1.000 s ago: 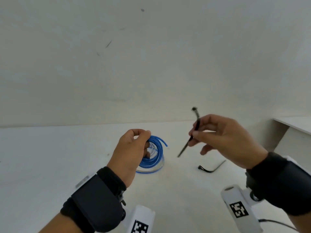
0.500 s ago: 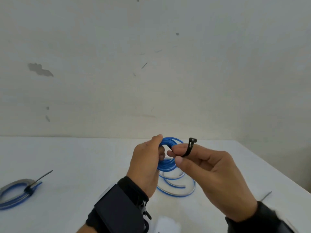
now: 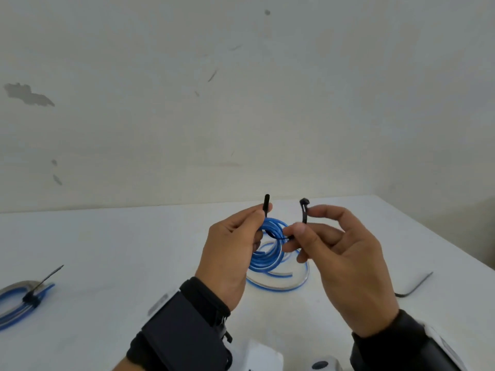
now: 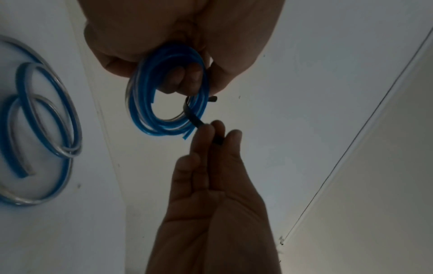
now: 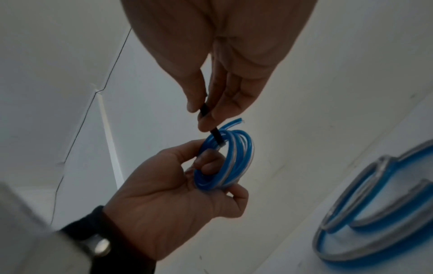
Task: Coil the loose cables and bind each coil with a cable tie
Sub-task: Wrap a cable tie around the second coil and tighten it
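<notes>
Hands: I count two, both raised over the white counter (image 3: pixel 134 250).
Left hand (image 3: pixel 230 245): my fingers are wrapped around the small blue coil (image 3: pixel 270 231), thumb and forefinger also pinching one end of the black cable tie (image 3: pixel 304 214) so it sticks up above the knuckles.
Right hand (image 3: pixel 340 266): thumb and forefinger pinch the tie's other end, the one with the head, also pointing up.
Cable tie in play: one, and I see it passing through the middle of the held coil (the left wrist view shows the strap crossing the strands); its ends are apart, not joined.
Blue cables: three in sight. One in my grip, held up off the counter between the hands.
Loose cable (image 3: pixel 281 279): one, lying in wide slack loops on the counter right beneath the hands, partly hidden behind them.
Bound coil (image 3: pixel 16 301): one, far left on the counter, flattened, with a black tie cinched round it and its tail sticking up.
Spare tie (image 3: pixel 415 286): one, lying bent on the counter to the right, well apart from the coils.
Backdrop: a scuffed pale wall (image 3: pixel 241 103) behind the counter.
</notes>
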`<state>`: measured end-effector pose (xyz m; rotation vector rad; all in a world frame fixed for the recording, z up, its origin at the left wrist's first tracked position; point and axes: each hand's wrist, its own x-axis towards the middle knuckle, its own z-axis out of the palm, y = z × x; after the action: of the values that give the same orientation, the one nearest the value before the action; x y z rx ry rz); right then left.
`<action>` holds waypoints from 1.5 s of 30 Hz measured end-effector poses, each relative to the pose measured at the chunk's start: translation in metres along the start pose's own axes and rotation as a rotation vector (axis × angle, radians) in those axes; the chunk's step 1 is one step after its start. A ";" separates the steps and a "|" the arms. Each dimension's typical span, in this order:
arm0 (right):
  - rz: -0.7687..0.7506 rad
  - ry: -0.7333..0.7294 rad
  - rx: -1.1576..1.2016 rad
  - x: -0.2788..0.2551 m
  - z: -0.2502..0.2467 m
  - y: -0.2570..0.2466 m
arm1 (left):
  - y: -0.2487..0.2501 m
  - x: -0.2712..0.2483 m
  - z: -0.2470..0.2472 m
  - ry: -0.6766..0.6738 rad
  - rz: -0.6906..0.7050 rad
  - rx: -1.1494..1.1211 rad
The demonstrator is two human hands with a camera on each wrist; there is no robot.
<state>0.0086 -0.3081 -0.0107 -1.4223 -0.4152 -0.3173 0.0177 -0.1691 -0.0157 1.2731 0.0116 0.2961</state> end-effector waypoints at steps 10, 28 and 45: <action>-0.018 0.054 0.004 -0.004 -0.001 0.008 | -0.009 -0.006 0.008 -0.101 0.184 0.238; -0.007 0.066 -0.041 -0.004 -0.003 0.009 | -0.006 -0.008 0.007 -0.144 0.174 0.271; 0.014 0.059 -0.050 -0.003 -0.005 0.012 | -0.008 -0.009 0.005 -0.157 0.174 0.298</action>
<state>0.0118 -0.3120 -0.0237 -1.4603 -0.3509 -0.3598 0.0121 -0.1783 -0.0232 1.5945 -0.1961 0.3518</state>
